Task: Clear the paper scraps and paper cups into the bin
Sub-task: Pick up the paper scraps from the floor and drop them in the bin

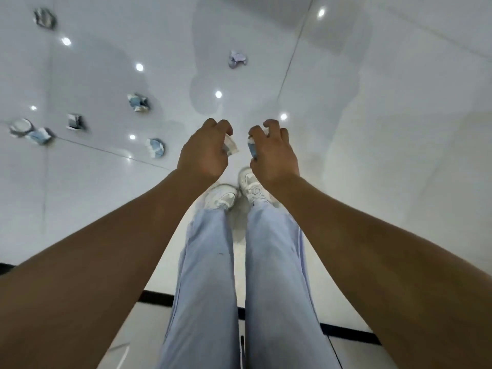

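Observation:
My left hand point(203, 153) is closed around a crumpled paper scrap point(230, 148) that pokes out by the fingers. My right hand point(274, 151) grips another crumpled scrap point(252, 147), blue and white. Both hands hang side by side above my feet. On the glossy white floor lie several more scraps: one ahead point(237, 59), one at the far left top point(45, 18), others at the left point(138, 102), point(75, 121), point(156, 147), point(40, 135). A paper cup point(21, 126) lies on its side at the left edge. No bin is in view.
My white shoes point(221, 195) and light blue trousers point(207, 275) fill the lower middle. A black strip point(157, 298) crosses the floor behind my legs. Ceiling lights reflect in the white tiles point(372, 129).

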